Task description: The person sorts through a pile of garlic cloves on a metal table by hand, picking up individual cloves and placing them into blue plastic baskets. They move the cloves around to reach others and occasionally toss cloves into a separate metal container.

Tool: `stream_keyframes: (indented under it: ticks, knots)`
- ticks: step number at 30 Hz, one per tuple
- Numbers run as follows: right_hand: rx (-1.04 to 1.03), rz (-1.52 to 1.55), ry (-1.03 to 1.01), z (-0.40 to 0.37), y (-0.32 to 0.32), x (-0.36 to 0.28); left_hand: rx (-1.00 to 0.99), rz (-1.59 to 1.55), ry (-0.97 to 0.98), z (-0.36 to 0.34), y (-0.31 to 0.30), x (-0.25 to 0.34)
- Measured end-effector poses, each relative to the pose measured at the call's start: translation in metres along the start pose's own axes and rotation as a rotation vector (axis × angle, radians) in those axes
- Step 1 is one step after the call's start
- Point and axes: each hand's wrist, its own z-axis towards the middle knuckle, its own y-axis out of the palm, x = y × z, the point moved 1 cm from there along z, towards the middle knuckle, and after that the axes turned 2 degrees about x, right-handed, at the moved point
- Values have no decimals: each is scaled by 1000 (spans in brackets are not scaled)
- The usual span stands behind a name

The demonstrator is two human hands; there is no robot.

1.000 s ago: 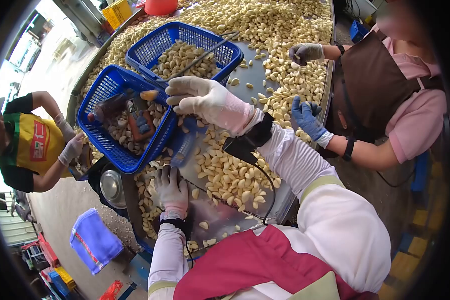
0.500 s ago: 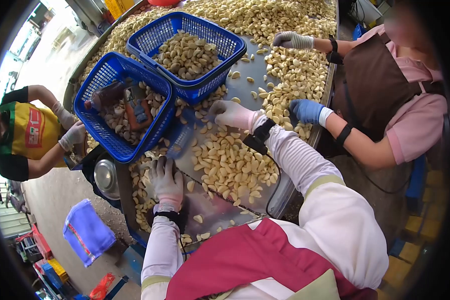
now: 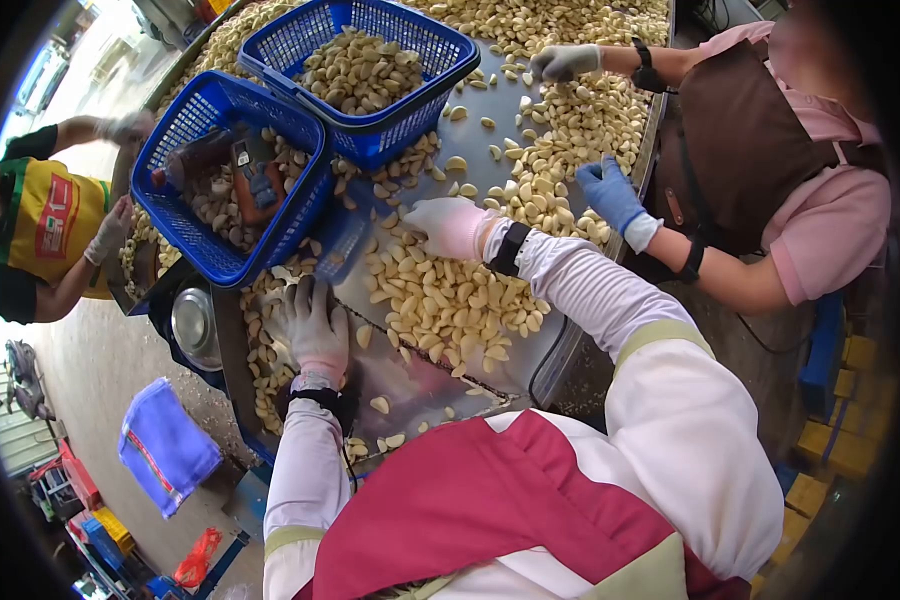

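My left hand [image 3: 317,328], in a pale work glove, lies with fingers spread at the left side of the metal table, beside scattered peeled garlic cloves [image 3: 260,350]. My right hand [image 3: 450,228], gloved too, is at the upper edge of a heap of garlic cloves [image 3: 455,300]. Its fingers are bent and close together; whatever they hold is hidden. Just beyond my hands stand two blue plastic baskets. The nearer basket [image 3: 315,205] contains cloves, a bottle and an orange-and-dark packet [image 3: 257,185]. Darker cloves [image 3: 362,72] fill part of the farther basket [image 3: 440,110].
Across the table, a co-worker's blue-gloved hand [image 3: 615,200] and white-gloved hand [image 3: 567,63] are near a long bank of cloves [image 3: 580,130]. Another person in a yellow apron [image 3: 70,225] stands at left. A round metal lid [image 3: 197,328] sits by the table edge.
The view has shifted, so the table appears higher. My right hand has come nearer the heap. The left person's hands have left the basket rim, and the blue-gloved hand has lifted its fingers.
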Motion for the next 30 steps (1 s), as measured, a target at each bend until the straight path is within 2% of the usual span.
stream_keyframes:
  ticks: [3,5,7,9,11,13,14,15,17,19,21,22,23,25,27,28,29,30]
  knots:
    - [-19,60,-41,-18,-6,3,30,-14,-15,1,2,0]
    - [160,119,77,-47,-19,0,43,23,-23,4,1,5]
    - [-88,-51,246,-80,-38,-7,-191,-74,-205,17,-16,36]
    - [-281,-151,148,-96,-18,-8,-148,-331,172,16,-26,97]
    - [-248,-134,143,-98,-7,-8,-324,-286,634,11,-13,144]
    - [-239,-52,202,-91,-19,7,-336,-260,617,14,-10,141]
    - [-122,-72,223,-92,-20,18,-350,-229,605,16,-9,136]
    - [-167,-118,300,-95,-21,31,-365,-155,540,20,-8,119]
    - [-257,-125,267,-115,-19,23,-370,-113,351,27,-26,80]
    - [-527,-161,279,-121,-14,-4,-447,8,187,24,-44,47]
    - [-545,39,-13,-121,-2,-11,-449,36,114,10,-46,15]
    - [-512,328,-103,-112,16,7,-446,60,45,3,-44,1]
    - [-450,542,-10,-104,4,5,-446,61,45,-7,-35,-13]
    - [-387,732,399,-87,-20,4,-277,-28,-28,-25,-25,-29]
    - [-89,739,244,-69,-8,9,-272,10,-50,-32,-21,-33]
    - [181,554,68,-60,3,6,-258,-3,-61,-34,-19,-34]
    - [174,551,64,-51,12,2,-245,-18,-76,-36,-19,-33]
    - [189,215,46,-42,21,-1,-244,-19,-83,-38,-19,-33]
